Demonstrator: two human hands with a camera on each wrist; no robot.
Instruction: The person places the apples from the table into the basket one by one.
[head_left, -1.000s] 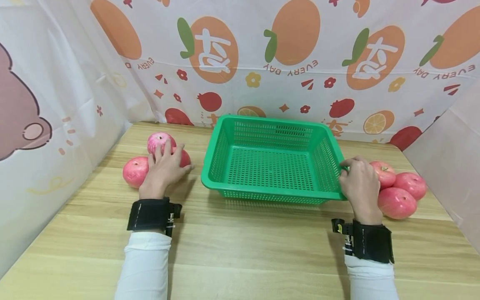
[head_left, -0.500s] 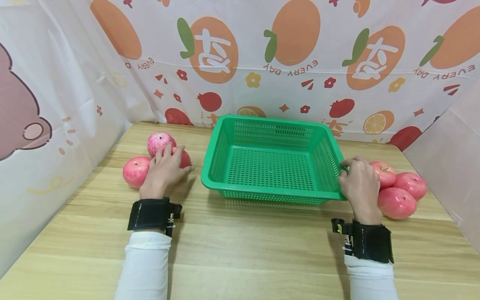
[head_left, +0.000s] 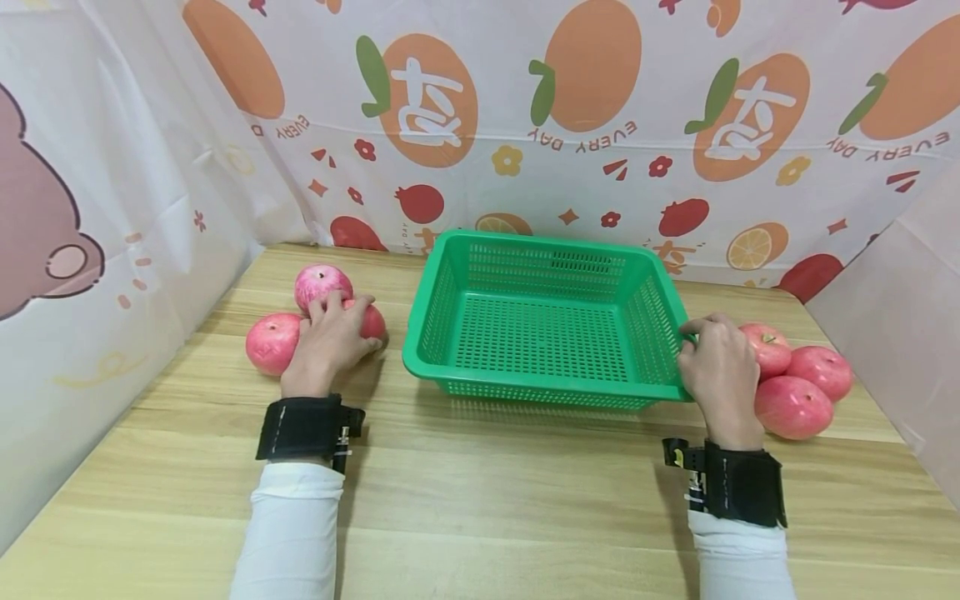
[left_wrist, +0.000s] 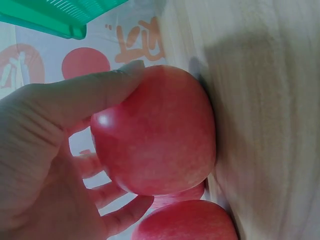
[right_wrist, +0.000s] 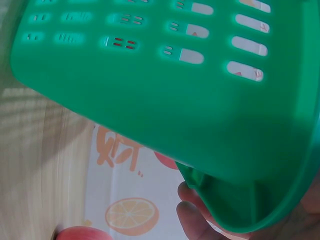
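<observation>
The left hand (head_left: 327,342) grasps a round, glossy red apple (left_wrist: 157,135), its thumb laid along one side and its fingers, spread apart, on the other. This apple is in the far left part of the wood-grain surface (head_left: 517,508), close against it; whether it bears any weight there cannot be told. Just beside it are a round pink-streaked apple (head_left: 322,283), nearer the far edge, and a round pinkish-red apple (head_left: 272,343), nearer the left edge.

The right hand (head_left: 720,367) grips the rim of a rectangular green plastic basket (head_left: 525,381) at its right end, fingers curled over the lip. The basket stands upright near the middle of the far edge, its long side roughly along that edge.

Close to the right hand, toward the right edge, a yellowish-red apple (head_left: 767,348), a deep pink apple (head_left: 822,372) and a shiny rose-red apple (head_left: 795,407) sit clustered. A white fruit-printed cloth (head_left: 517,183) hangs behind the far edge.
</observation>
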